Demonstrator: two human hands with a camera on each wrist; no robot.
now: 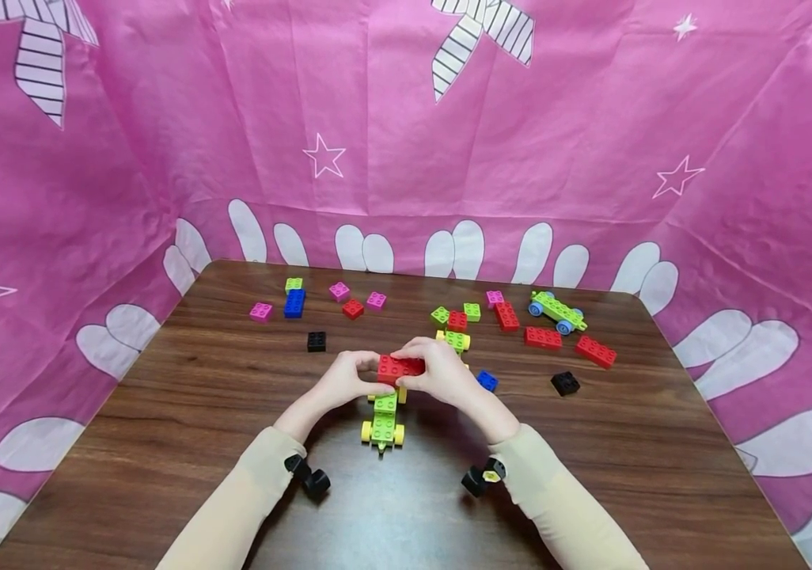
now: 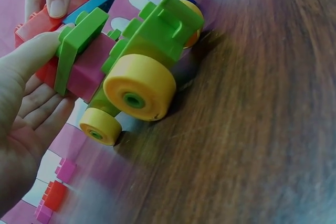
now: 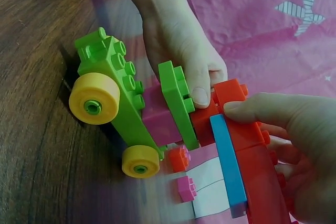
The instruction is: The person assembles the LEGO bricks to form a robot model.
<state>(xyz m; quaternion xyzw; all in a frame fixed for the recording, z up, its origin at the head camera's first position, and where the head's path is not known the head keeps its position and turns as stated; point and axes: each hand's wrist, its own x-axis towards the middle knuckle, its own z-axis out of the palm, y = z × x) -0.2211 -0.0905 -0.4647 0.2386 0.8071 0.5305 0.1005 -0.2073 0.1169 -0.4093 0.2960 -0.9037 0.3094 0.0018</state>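
Note:
A green toy car base (image 1: pixel 383 430) with yellow wheels stands on the table in front of the person. Stacked above it are a pink brick (image 3: pixel 159 119), a green plate (image 3: pixel 177 103), a lower red brick (image 3: pixel 205 125), a blue plate (image 3: pixel 229 166) and upper red bricks (image 3: pixel 260 182). From the left side, my left hand (image 1: pixel 344 380) grips the stack, its thumb on the lower red brick. My right hand (image 1: pixel 442 376) holds the upper red bricks, with the thumb on their near side and the other fingers across the studs.
Behind the hands is another yellow-wheeled green base (image 1: pixel 453 340). A green car base (image 1: pixel 555 310) with blue wheels sits at the back right. Loose bricks are scattered about, among them a black brick (image 1: pixel 316 341) and a blue brick (image 1: pixel 487 381). Pink cloth (image 1: pixel 406 174) surrounds the table.

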